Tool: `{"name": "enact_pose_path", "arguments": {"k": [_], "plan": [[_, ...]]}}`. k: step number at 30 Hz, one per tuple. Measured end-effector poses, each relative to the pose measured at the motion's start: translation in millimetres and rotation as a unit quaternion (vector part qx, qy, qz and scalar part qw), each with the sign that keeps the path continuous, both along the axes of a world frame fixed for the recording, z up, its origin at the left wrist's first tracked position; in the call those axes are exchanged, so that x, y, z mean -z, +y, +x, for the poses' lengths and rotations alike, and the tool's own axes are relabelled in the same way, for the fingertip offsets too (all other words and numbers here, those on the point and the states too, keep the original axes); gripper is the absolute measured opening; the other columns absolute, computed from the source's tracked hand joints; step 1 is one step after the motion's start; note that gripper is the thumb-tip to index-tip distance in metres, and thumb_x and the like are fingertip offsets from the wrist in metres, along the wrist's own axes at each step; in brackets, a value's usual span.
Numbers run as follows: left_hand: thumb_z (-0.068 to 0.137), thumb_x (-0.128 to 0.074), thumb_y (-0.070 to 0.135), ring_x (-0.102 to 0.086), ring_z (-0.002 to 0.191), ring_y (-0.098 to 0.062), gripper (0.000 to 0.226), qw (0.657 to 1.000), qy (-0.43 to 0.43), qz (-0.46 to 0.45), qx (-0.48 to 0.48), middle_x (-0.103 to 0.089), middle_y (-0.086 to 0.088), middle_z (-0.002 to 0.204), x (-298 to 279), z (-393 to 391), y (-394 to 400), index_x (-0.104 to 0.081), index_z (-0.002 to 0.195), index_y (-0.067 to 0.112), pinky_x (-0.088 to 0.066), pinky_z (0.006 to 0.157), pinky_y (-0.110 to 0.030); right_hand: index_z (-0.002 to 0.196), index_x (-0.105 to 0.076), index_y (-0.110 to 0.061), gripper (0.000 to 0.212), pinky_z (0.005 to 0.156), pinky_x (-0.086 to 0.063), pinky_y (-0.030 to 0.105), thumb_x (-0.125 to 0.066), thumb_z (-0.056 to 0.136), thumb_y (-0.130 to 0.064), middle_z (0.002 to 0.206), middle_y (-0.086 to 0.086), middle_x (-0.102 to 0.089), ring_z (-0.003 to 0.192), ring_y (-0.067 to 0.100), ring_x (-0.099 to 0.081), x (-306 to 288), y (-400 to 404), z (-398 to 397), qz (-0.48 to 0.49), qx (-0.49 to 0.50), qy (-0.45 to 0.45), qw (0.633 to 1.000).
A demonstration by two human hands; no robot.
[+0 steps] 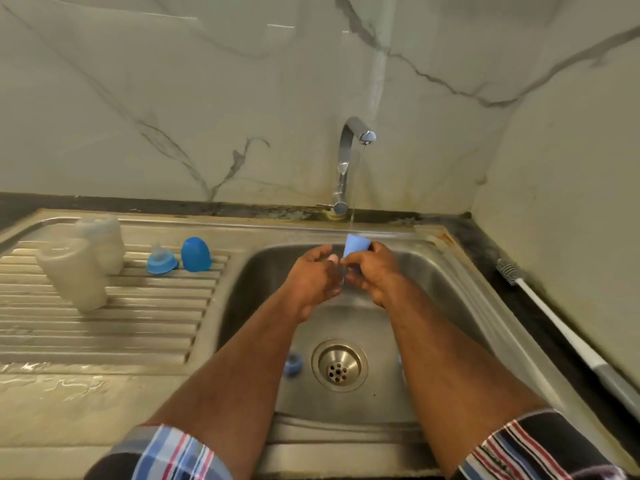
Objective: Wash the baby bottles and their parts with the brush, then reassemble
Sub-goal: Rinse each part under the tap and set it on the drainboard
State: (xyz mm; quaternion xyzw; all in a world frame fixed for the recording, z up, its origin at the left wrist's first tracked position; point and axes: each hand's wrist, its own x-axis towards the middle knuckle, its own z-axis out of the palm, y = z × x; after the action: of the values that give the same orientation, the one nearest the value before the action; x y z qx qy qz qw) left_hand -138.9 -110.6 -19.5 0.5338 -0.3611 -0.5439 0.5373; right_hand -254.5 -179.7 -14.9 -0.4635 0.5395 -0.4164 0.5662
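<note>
I look down on a steel sink unit against a marble-patterned wall. Far left, on the ribbed draining board (104,327), at about nine o'clock from the basin, two cloudy baby bottles stand upside down: the near bottle (74,273) and, just behind and touching it, the far bottle (104,239). To their right on the same board sits a blue collar with its clear teat (161,262), and just beside that, at its three o'clock, a blue dome cap (196,254), tilted.

At the centre lies the sink basin (249,299). My left hand (313,280) hangs over it with fingers loosely curved and thumb up; I cannot tell if it grips anything, though something clear and blurred shows between the two hands. My right hand (372,271) pinches a pale blue cap (356,244) at its top, held right under the thin stream from the tap (349,157) at twelve o'clock. The water is running.

Low in the basin, a blue ring (293,364) lies at nine o'clock from the drain (339,365), partly hidden by my left forearm.

Far right, on the dark counter at three o'clock, the bottle brush (554,320) lies along the wall, bristles pointing away from me, well apart from both hands
</note>
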Motion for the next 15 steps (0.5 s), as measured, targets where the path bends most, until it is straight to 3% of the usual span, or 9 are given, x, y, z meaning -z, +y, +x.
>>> {"name": "enact_pose_path", "arguments": {"k": [2, 3, 5, 8, 11, 13, 15], "plan": [[0.106, -0.052, 0.026, -0.069, 0.112, -0.028, 0.025, 0.998, 0.053, -0.008, -0.020, -0.072, -0.009, 0.120, 0, -8, -4, -0.061, 0.130, 0.025, -0.055, 0.100, -0.046, 0.124, -0.058, -0.015, 0.053, 0.086, -0.059, 0.045, -0.077, 0.077, 0.000, 0.114, 0.008, -0.065, 0.096, 0.025, -0.065, -3, -6, -1, -0.052, -0.001, 0.126, 0.991], [0.107, -0.052, 0.029, -0.069, 0.112, -0.026, 0.022, 0.997, 0.065, -0.010, -0.027, -0.072, -0.006, 0.120, 2, -11, -7, -0.064, 0.125, 0.027, -0.055, 0.099, -0.045, 0.123, -0.058, -0.016, 0.055, 0.091, -0.058, 0.046, -0.080, 0.075, -0.001, 0.115, 0.007, -0.065, 0.100, 0.025, -0.064, -6, -10, -2, -0.070, 0.002, 0.143, 0.987], [0.107, -0.051, 0.036, -0.067, 0.107, -0.022, 0.021, 0.996, 0.078, -0.012, -0.041, -0.072, -0.002, 0.116, 6, -13, -12, -0.067, 0.117, 0.028, -0.055, 0.097, -0.043, 0.118, -0.058, -0.020, 0.056, 0.092, -0.057, 0.045, -0.084, 0.072, -0.002, 0.112, 0.004, -0.065, 0.100, 0.024, -0.064, -8, -15, -2, -0.093, 0.005, 0.131, 0.987], [0.107, -0.049, 0.040, -0.067, 0.109, -0.021, 0.022, 0.992, 0.108, -0.030, -0.064, -0.073, -0.001, 0.113, 6, -11, -23, -0.066, 0.109, 0.027, -0.052, 0.100, -0.046, 0.123, -0.059, -0.018, 0.061, 0.090, -0.058, 0.043, -0.086, 0.070, -0.006, 0.113, 0.003, -0.066, 0.100, 0.024, -0.065, -7, -21, 1, -0.106, -0.020, 0.183, 0.977], [0.106, -0.051, 0.042, -0.061, 0.120, -0.021, 0.020, 0.989, 0.128, -0.032, -0.073, -0.068, -0.001, 0.126, 4, -10, -31, -0.064, 0.114, 0.031, -0.050, 0.104, -0.046, 0.126, -0.056, -0.020, 0.060, 0.087, -0.058, 0.043, -0.084, 0.074, -0.012, 0.112, 0.002, -0.065, 0.101, 0.026, -0.065, -10, -24, 5, -0.130, 0.019, 0.154, 0.979], [0.105, -0.052, 0.043, -0.066, 0.117, -0.023, 0.022, 0.987, 0.137, -0.033, -0.076, -0.071, -0.004, 0.122, 3, -11, -32, -0.066, 0.116, 0.030, -0.053, 0.101, -0.044, 0.131, -0.052, -0.023, 0.061, 0.091, -0.056, 0.045, -0.081, 0.077, -0.018, 0.112, 0.000, -0.062, 0.103, 0.026, -0.064, -11, -24, 6, -0.127, -0.019, 0.220, 0.967], [0.105, -0.052, 0.043, -0.065, 0.118, -0.023, 0.022, 0.986, 0.140, -0.039, -0.079, -0.071, -0.003, 0.123, 4, -10, -32, -0.066, 0.116, 0.031, -0.051, 0.104, -0.045, 0.135, -0.050, -0.029, 0.069, 0.091, -0.057, 0.047, -0.080, 0.074, -0.018, 0.115, 0.002, -0.064, 0.102, 0.026, -0.065, -9, -23, 7, -0.123, -0.031, 0.204, 0.971]]}}
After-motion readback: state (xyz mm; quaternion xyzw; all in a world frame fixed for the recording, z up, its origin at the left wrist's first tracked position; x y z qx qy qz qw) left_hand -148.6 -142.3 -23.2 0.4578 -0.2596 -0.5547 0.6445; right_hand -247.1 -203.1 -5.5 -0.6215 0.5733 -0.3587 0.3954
